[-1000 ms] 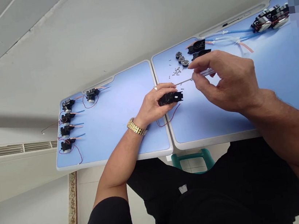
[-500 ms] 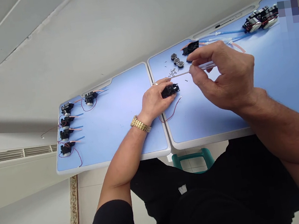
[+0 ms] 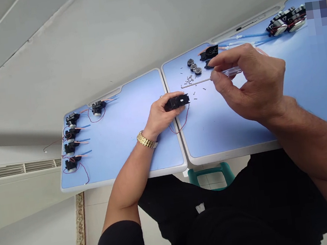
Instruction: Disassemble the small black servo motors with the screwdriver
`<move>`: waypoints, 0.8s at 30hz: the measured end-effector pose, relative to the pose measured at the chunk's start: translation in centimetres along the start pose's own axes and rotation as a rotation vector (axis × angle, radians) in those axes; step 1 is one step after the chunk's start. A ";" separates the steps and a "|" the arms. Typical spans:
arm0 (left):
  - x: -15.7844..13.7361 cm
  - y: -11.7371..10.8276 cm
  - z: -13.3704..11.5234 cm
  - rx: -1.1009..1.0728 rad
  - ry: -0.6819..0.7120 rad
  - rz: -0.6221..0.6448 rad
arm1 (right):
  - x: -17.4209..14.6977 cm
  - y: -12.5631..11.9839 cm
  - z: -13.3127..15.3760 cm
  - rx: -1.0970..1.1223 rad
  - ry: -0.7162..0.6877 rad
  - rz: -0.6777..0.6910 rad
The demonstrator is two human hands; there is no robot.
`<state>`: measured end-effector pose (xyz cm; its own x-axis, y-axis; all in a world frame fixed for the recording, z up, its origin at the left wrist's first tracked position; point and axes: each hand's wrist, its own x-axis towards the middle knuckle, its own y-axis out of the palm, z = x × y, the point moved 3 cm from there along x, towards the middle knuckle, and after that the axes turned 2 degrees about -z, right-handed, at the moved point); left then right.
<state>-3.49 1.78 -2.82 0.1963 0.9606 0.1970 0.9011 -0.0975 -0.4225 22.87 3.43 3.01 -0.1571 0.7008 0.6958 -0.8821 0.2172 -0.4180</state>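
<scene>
My left hand (image 3: 161,113) is closed around a small black plastic housing (image 3: 179,102), whose open end faces right. A thin red wire (image 3: 186,122) trails below it over the seam between the two tables. In my right hand (image 3: 253,80) is a screwdriver (image 3: 230,72) with a clear handle, held between thumb and fingers. Its shaft points left, and its tip is just above the housing, near a small pile of screws (image 3: 189,79); I cannot tell whether a screw sits on the tip. A few more screws lie scattered right of the housing.
Round metal-and-black parts (image 3: 194,66) and a black casing (image 3: 209,52) lie behind the screws. Several assembled motor units (image 3: 71,147) with wires line the left table. More units (image 3: 284,20) and blue tubes (image 3: 245,36) are at the back right, by a pen (image 3: 246,25).
My left hand has drawn left and slightly down with the housing, turning its open end into view. The screwdriver has shifted only slightly right and now stands apart from the left fingers.
</scene>
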 end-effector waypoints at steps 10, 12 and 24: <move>0.4 -0.7 0.3 -0.166 -0.056 0.010 | 0.6 -0.5 0.7 0.025 -0.079 -0.078; 0.3 -0.4 0.0 -0.188 -0.052 0.027 | 0.3 -0.2 0.6 0.112 -0.049 -0.050; 0.0 0.4 -0.4 -0.325 -0.092 0.071 | -0.3 1.4 -0.1 0.083 -0.008 0.446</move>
<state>-2.98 1.69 -2.67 0.2402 0.9665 0.0903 0.9655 -0.2283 -0.1251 21.70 3.53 2.15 -0.5329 0.7081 0.4633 -0.7599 -0.1597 -0.6301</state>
